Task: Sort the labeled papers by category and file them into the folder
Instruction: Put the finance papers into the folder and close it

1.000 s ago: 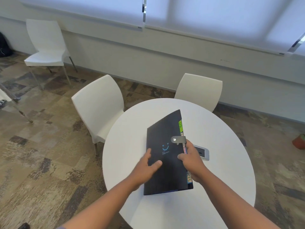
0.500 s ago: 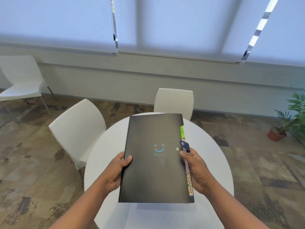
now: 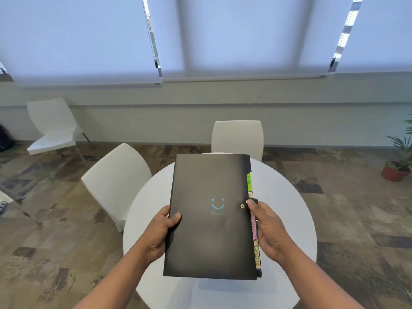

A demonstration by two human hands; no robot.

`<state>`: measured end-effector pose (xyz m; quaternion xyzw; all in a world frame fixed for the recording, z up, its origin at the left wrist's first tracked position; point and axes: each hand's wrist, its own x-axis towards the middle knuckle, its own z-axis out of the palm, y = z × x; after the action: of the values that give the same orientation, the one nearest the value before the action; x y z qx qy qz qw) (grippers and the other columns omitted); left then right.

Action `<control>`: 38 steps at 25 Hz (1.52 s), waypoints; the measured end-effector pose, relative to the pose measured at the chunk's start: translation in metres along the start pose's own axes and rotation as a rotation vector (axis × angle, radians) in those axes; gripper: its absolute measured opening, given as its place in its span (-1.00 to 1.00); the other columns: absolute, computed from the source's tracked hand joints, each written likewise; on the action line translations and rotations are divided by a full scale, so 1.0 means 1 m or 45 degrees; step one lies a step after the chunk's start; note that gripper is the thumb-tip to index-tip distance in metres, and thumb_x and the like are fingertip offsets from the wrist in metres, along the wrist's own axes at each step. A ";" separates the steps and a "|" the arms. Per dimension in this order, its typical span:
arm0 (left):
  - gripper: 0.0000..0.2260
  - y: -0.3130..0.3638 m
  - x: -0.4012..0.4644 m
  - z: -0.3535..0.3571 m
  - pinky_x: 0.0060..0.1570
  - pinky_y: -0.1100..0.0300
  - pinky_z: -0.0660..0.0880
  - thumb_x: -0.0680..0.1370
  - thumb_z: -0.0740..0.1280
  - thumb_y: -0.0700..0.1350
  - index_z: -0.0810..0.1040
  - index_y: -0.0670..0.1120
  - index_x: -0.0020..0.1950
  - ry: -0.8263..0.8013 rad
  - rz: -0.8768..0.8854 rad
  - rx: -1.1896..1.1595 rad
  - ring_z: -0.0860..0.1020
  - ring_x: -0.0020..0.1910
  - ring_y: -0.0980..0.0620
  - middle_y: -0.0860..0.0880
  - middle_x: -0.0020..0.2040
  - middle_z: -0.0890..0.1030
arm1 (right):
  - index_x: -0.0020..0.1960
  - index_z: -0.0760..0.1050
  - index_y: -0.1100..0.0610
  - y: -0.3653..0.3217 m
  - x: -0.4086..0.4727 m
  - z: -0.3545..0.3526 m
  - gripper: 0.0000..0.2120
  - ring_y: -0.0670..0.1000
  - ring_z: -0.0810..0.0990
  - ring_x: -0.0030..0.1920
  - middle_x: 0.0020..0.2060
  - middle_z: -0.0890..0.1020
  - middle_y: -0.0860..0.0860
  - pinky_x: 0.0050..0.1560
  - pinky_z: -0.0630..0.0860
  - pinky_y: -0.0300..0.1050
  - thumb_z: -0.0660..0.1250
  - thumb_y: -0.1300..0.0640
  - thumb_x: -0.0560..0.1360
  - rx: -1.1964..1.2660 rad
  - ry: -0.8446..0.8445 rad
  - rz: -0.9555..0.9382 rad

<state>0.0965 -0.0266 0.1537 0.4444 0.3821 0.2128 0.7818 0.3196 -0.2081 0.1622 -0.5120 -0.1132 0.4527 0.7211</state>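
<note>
Folder [image 3: 211, 219] hides much table [image 3: 289, 208] (tab lettering blurred).

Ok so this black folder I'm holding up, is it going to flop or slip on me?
The black folder probably stays fairly stiff: gripped only at its side edges, it shows no sag. Its cover looks smooth, so it may slip. The strap under the right hand appears unsnapped, so it might fall open.

the folder [image 3: 209, 219] hid the middle of the tabletop [image 3: 287, 210] and the fingers of the left hand [image 3: 161, 235] behind its spine edge. small print under the smile mark was too fine to read. coloured tabs [image 3: 256, 237] showed edge-on, their lettering only partly legible. the potted plant [image 3: 399, 161] was cut by the right edge, and a dark object [image 3: 5, 139] by the left edge.
</note>
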 end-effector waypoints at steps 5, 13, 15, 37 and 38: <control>-0.74 -0.004 -0.012 -0.008 0.16 -0.10 0.59 0.64 0.27 -0.30 0.50 -0.16 0.33 -0.013 0.021 0.010 0.66 0.10 -0.22 -0.24 0.22 0.66 | 0.23 0.57 0.32 0.013 -0.006 0.002 -0.66 0.16 0.74 -0.05 0.01 0.74 0.23 -0.04 0.70 0.07 0.47 0.23 0.49 -0.003 0.053 0.034; -0.74 0.012 0.010 -0.055 0.10 -0.07 0.61 0.64 0.27 -0.33 0.50 -0.17 0.32 -0.106 0.020 -0.025 0.68 0.08 -0.21 -0.23 0.21 0.67 | 0.21 0.58 0.27 0.041 0.012 0.046 -0.74 0.20 0.73 -0.02 0.06 0.73 0.26 0.02 0.70 0.12 0.45 0.29 0.53 -0.052 0.187 -0.014; -0.75 0.018 0.020 -0.073 0.06 -0.05 0.63 0.64 0.26 -0.33 0.50 -0.17 0.31 -0.135 0.011 -0.020 0.69 0.07 -0.19 -0.23 0.20 0.68 | 0.21 0.58 0.29 0.050 0.019 0.062 -0.73 0.20 0.73 -0.02 0.06 0.73 0.26 0.00 0.70 0.13 0.46 0.30 0.52 -0.070 0.246 -0.023; -0.66 -0.067 0.082 -0.078 -0.07 0.11 0.58 0.57 0.20 -0.40 0.62 -0.09 0.19 -0.034 -0.453 0.664 0.67 -0.11 0.01 -0.04 -0.04 0.75 | 0.16 0.60 0.19 0.117 0.045 -0.016 -0.79 -0.02 0.68 -0.15 0.04 0.72 0.15 -0.24 0.55 -0.20 0.47 0.27 0.53 -0.547 0.433 0.348; -0.68 -0.071 0.082 -0.073 -0.09 0.14 0.54 0.56 0.22 -0.38 0.62 -0.09 0.18 -0.001 -0.490 0.670 0.66 -0.12 0.02 -0.06 0.00 0.75 | 0.16 0.59 0.18 0.118 0.048 -0.025 -0.80 -0.05 0.65 -0.16 0.02 0.71 0.10 -0.27 0.51 -0.25 0.45 0.26 0.55 -0.570 0.399 0.402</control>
<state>0.0893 0.0307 0.0364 0.5510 0.5006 -0.0451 0.6661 0.2990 -0.1798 0.0370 -0.7330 -0.0166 0.4386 0.5198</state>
